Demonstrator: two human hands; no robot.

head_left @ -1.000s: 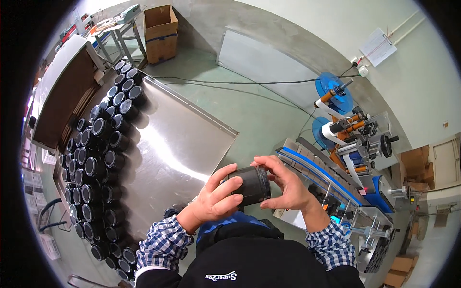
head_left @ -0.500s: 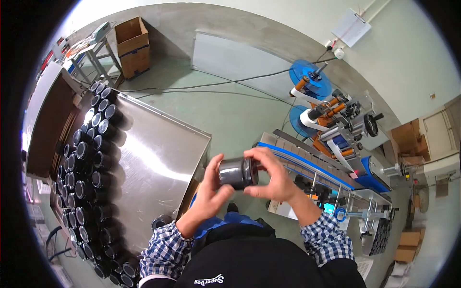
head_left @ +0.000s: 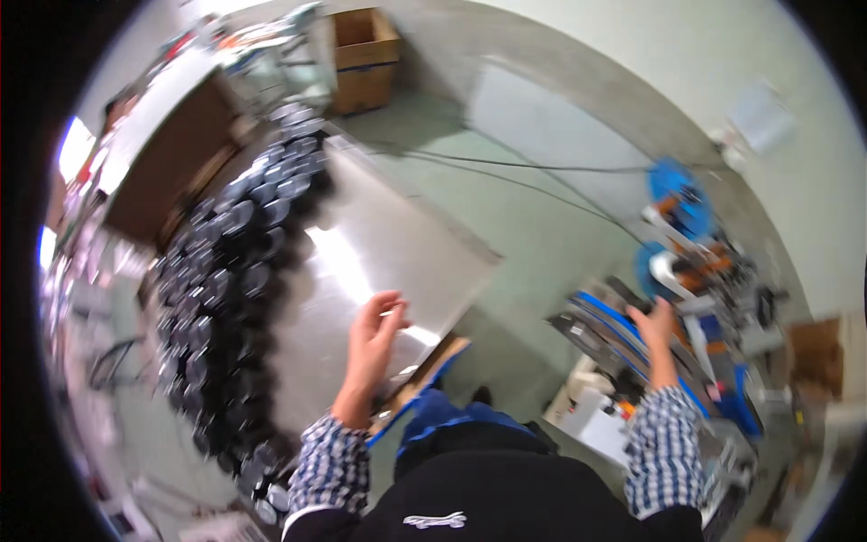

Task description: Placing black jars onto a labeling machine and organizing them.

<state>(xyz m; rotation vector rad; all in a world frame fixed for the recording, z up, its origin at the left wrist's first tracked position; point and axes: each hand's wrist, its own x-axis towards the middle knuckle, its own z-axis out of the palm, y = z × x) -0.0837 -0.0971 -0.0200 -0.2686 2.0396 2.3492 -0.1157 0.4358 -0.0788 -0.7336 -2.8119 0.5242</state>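
My left hand (head_left: 372, 336) is raised over the near right part of a shiny metal table (head_left: 397, 235). Its fingers are loosely bent and apart, with nothing seen in them. My right hand (head_left: 657, 327) reaches out over the conveyor (head_left: 591, 312) with blue rails, at the right. Thumb and fingers stand apart beside something dark. Blur hides whether that is a jar in the hand or part of the conveyor. Many dark jars with black lids (head_left: 239, 271) crowd the left side of the table.
A labelling machine with blue reels (head_left: 679, 203) stands behind the conveyor. At the back are a cardboard box (head_left: 366, 68) and a pale panel (head_left: 551, 117) against the wall. Black cables (head_left: 542, 166) cross the floor. Another cardboard box (head_left: 815, 357) is at the far right.
My hands have parted; both held a dark jar before. The right hand has swung right, over the conveyor, while the left is over the table. The whole view has shifted and blurred.
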